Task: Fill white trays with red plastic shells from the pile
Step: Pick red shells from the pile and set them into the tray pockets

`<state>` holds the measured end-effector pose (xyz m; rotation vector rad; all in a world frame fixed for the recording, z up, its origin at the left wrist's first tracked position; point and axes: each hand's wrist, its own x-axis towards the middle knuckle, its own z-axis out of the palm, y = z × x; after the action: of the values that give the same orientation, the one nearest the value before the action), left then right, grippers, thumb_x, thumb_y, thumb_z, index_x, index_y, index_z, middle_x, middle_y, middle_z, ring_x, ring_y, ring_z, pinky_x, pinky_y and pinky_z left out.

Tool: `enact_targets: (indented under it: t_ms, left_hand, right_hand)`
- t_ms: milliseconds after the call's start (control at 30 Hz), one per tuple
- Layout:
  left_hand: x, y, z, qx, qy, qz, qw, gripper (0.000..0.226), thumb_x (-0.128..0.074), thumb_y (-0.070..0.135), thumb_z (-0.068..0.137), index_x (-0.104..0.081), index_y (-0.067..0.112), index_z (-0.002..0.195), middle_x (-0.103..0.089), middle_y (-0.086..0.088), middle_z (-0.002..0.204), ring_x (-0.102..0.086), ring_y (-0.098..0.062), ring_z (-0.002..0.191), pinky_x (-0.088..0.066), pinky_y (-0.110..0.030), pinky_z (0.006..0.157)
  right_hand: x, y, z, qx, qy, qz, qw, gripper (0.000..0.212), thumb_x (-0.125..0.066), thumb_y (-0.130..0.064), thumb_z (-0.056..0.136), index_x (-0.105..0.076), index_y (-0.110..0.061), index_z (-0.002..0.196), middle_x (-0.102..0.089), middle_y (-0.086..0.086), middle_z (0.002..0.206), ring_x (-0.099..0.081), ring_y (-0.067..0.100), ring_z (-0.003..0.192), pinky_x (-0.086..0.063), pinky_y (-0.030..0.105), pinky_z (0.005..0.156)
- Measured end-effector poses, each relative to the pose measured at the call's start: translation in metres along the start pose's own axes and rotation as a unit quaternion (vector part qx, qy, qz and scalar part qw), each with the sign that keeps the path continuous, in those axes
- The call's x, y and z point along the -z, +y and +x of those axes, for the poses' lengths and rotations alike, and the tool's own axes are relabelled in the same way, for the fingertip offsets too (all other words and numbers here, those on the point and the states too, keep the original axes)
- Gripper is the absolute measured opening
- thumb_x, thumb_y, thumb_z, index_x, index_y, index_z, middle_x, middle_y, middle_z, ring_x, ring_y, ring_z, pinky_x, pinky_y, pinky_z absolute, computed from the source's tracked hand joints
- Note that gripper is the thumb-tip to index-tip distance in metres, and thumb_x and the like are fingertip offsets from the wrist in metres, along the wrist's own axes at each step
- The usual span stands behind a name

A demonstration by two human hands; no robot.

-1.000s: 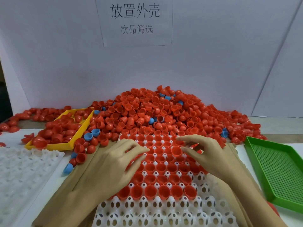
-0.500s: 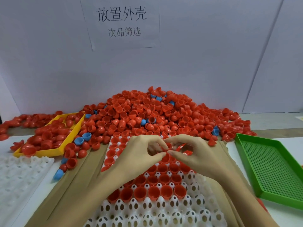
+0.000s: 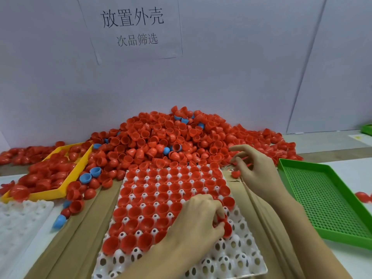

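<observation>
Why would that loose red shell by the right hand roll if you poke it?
The loose red shell lies dome-side up on flat cardboard, so a poke would probably slide or tip it. It looks thin and hollow, so likely very light. Its glossy surface may be slippery.

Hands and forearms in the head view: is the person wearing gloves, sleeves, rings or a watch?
Nothing worn is visible. The left hand and the right hand are bare, with no gloves, rings or tape on the fingers that show. Both forearms are uncovered up to the frame's bottom edge, with no sleeve, watch or wristband in view.
</observation>
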<state>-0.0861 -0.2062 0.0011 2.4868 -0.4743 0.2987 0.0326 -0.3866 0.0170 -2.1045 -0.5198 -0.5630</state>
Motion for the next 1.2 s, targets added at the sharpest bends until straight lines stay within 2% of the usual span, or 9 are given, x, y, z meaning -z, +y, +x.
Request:
enact_targets:
  t_ms: [167,333,467,633,800,900,1067,1133,1200]
  left_hand:
    - [-0.002,0.000,0.005,0.007,-0.030,0.004,1.000,0.005,-0.073,0.024,0.089,-0.074,0.026,0.094,-0.054,0.018,0.088,-0.056,-0.002,0.082,-0.047,-0.012,0.075]
    - [0.019,-0.011,-0.008,0.009,-0.012,-0.048,0.999,0.022,-0.073,0.041,0.090,-0.077,0.030,0.109,-0.064,0.019,0.089,-0.059,0.004,0.090,-0.047,-0.009,0.078]
    - [0.061,-0.047,-0.020,0.039,0.069,-0.018,0.997,0.007,-0.070,0.041,0.089,-0.075,0.039,0.086,-0.066,0.026,0.081,-0.062,0.006,0.086,-0.046,-0.005,0.072]
    - [0.097,-0.123,-0.035,0.106,0.165,0.072,0.978,0.008,-0.073,0.025,0.092,-0.073,0.034,0.090,-0.065,0.019,0.082,-0.063,0.002,0.081,-0.053,-0.015,0.073]
    - [0.097,-0.158,-0.045,0.111,0.196,0.083,0.971,0.007,-0.072,0.017,0.093,-0.075,0.023,0.091,-0.066,0.020,0.084,-0.061,0.008,0.091,-0.045,-0.005,0.072]
    - [0.098,-0.161,-0.045,0.111,0.205,0.075,0.970,0.010,-0.071,0.014,0.094,-0.076,0.021,0.088,-0.067,0.017,0.081,-0.062,0.005,0.091,-0.043,-0.002,0.072]
    - [0.101,-0.155,-0.046,0.122,0.220,0.072,0.965,0.010,-0.070,0.012,0.093,-0.076,0.018,0.089,-0.067,0.018,0.082,-0.064,0.000,0.085,-0.039,0.003,0.073]
    - [0.102,-0.151,-0.046,0.123,0.223,0.074,0.964,0.009,-0.071,0.011,0.093,-0.076,0.017,0.089,-0.067,0.016,0.083,-0.064,-0.002,0.079,-0.039,0.003,0.073]
    - [0.103,-0.147,-0.048,0.123,0.224,0.075,0.964,0.009,-0.071,0.010,0.093,-0.077,0.016,0.090,-0.068,0.015,0.083,-0.064,-0.003,0.079,-0.039,0.003,0.073]
  right_hand:
    - [0.003,-0.001,-0.002,-0.013,0.007,-0.013,1.000,0.026,-0.059,0.000,0.099,-0.073,-0.018,0.112,-0.072,-0.009,0.088,-0.067,0.001,0.078,-0.050,0.008,0.065]
    - [0.003,0.000,-0.001,-0.036,0.012,-0.018,0.999,0.026,-0.058,0.000,0.099,-0.076,-0.018,0.103,-0.072,-0.012,0.089,-0.067,0.002,0.077,-0.049,0.009,0.066]
    - [0.002,0.007,0.000,-0.051,0.020,-0.034,0.998,0.028,-0.057,0.002,0.098,-0.077,-0.017,0.100,-0.072,-0.014,0.092,-0.068,-0.002,0.079,-0.048,0.007,0.070]
    - [-0.005,0.035,0.003,-0.084,0.015,-0.129,0.988,0.043,-0.055,0.008,0.093,-0.067,-0.014,0.127,-0.065,0.008,0.129,-0.061,0.025,0.120,-0.047,0.033,0.102]
    - [-0.026,0.062,0.011,-0.107,-0.155,-0.247,0.950,0.085,-0.050,0.010,0.092,-0.031,-0.036,0.160,-0.018,0.000,0.171,-0.017,0.027,0.157,-0.031,0.057,0.121]
    - [-0.036,0.074,0.014,-0.113,-0.158,-0.314,0.929,0.076,-0.051,0.004,0.093,-0.037,-0.037,0.155,-0.030,-0.005,0.165,-0.025,0.023,0.153,-0.037,0.056,0.117]
    - [-0.035,0.080,0.016,-0.102,-0.045,-0.226,0.968,0.028,-0.064,-0.011,0.096,-0.069,-0.021,0.121,-0.057,0.000,0.126,-0.049,0.024,0.118,-0.052,0.054,0.094]
    - [-0.033,0.076,0.016,-0.103,0.000,-0.161,0.982,0.030,-0.074,-0.017,0.093,-0.070,-0.018,0.123,-0.059,0.000,0.125,-0.058,0.021,0.114,-0.055,0.049,0.095]
    - [-0.030,0.068,0.016,-0.109,0.034,-0.094,0.989,0.040,-0.080,-0.019,0.089,-0.067,-0.019,0.127,-0.060,0.000,0.126,-0.060,0.014,0.107,-0.057,0.030,0.090]
